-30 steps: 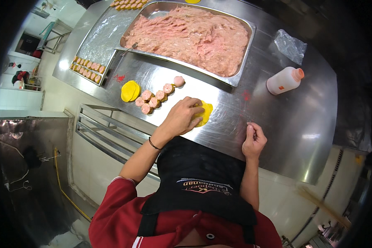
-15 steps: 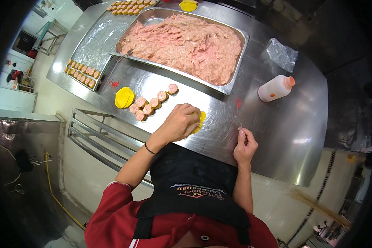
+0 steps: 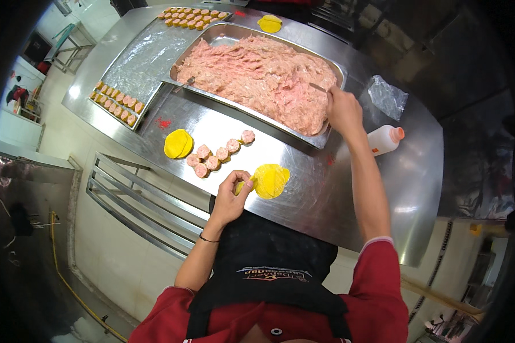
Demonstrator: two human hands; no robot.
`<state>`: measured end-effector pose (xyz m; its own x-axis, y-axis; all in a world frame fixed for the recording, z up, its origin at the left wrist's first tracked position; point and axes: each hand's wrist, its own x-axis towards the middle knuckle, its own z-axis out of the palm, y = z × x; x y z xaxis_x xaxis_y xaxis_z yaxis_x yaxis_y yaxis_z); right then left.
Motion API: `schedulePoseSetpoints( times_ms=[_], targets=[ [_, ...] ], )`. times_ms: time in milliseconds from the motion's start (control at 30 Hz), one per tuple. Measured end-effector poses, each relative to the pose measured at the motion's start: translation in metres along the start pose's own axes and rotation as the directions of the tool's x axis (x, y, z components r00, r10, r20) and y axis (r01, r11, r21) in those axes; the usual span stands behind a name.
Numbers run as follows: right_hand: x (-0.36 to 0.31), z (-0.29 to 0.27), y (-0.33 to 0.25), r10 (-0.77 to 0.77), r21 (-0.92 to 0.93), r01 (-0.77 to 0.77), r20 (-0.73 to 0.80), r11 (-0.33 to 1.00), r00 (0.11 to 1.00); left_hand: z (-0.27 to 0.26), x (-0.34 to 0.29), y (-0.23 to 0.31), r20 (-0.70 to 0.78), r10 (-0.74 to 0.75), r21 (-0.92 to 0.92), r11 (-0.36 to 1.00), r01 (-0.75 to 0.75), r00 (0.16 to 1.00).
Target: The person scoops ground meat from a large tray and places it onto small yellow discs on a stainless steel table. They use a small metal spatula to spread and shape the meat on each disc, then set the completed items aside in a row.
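My left hand point(image 3: 233, 197), near the front edge of the steel table, pinches a round yellow dough wrapper point(image 3: 246, 186). Touching or close beside it lies a small spread of yellow wrappers point(image 3: 272, 182). My right hand point(image 3: 345, 111) reaches over the right rim of a deep metal tray point(image 3: 252, 108) and is closed on a thin metal utensil point(image 3: 317, 87); its working end cannot be made out. Pink minced meat point(image 3: 257, 74) fills most of that tray. Left of the wrappers stand several filled dumplings point(image 3: 212, 162) with pink tops, and a stack of yellow wrappers point(image 3: 178, 143).
A flat tray point(image 3: 136, 63) at the left holds rows of dumplings at both ends. Another metal utensil point(image 3: 187, 83) rests on the meat tray's left rim. A white bottle point(image 3: 382, 140) with an orange cap and a clear plastic bag point(image 3: 387, 94) are at the right.
My right hand has moved from the table's front edge up to the meat tray and now grips a utensil. My left hand has shifted slightly left, uncovering the yellow wrappers.
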<state>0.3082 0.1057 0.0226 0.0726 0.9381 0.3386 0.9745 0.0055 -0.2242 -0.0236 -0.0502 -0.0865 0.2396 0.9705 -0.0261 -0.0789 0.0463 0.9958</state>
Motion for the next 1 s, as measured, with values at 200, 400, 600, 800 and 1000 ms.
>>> schedulePoseSetpoints(
  times_ms=[200,400,600,800,1000],
  targets=[
    [0.085,0.036,0.005,-0.175,-0.329,0.237,0.208,0.914,0.962,0.0,0.0,-0.018,-0.14,0.176,0.169,0.974,-0.152,0.974],
    [0.093,0.041,-0.016,-0.164,-0.348,0.342,0.451,0.873,0.877,0.004,0.0,-0.015,-0.194,0.176,0.243,0.962,-0.127,0.965],
    [0.093,0.028,-0.013,-0.105,-0.281,0.341,0.613,0.897,0.783,0.0,0.003,-0.013,-0.106,0.25,0.374,0.907,-0.194,0.962],
    [0.09,0.03,0.015,-0.166,-0.039,0.25,0.645,0.968,0.746,0.001,0.002,-0.016,-0.145,0.167,0.175,0.974,-0.141,0.975],
    [0.06,0.009,0.039,-0.174,0.282,0.03,0.501,0.959,0.848,0.003,0.002,-0.018,-0.182,0.153,0.164,0.979,-0.124,0.971]
  ],
)
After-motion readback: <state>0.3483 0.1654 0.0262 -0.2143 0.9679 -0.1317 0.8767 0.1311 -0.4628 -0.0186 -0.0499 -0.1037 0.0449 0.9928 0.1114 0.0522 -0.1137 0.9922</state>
